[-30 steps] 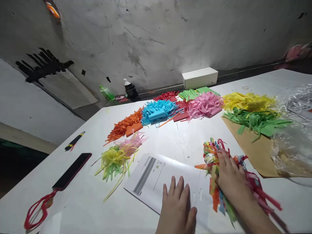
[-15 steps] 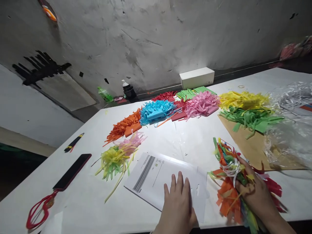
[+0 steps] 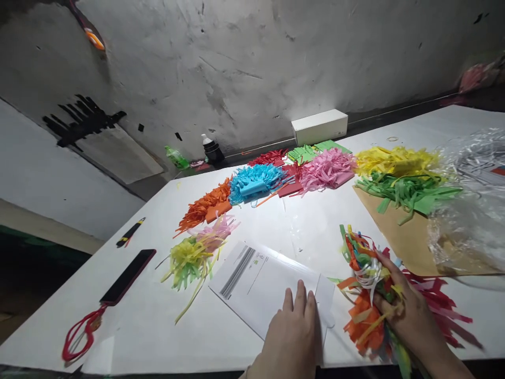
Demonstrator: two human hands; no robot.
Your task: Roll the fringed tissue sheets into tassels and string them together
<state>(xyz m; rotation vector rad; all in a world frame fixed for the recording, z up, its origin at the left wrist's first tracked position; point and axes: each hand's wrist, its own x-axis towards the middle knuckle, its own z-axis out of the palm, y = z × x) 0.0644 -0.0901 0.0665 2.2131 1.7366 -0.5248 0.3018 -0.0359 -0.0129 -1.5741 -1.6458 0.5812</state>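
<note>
The right hand [image 3: 406, 316] is closed around a mixed bundle of paper strips [image 3: 365, 295], lifted just off the table's [image 3: 158, 326] near edge, while the left hand [image 3: 294, 337] lies flat and empty on the white sheet [image 3: 260, 287] just left of the bundle. This looks like the gathering step; next the loose ends want squaring while the grasp stays firm. Beyond the grasp, a clear bag [image 3: 469, 210] on brown paper [image 3: 406, 242] holds contents I cannot make out.
</note>
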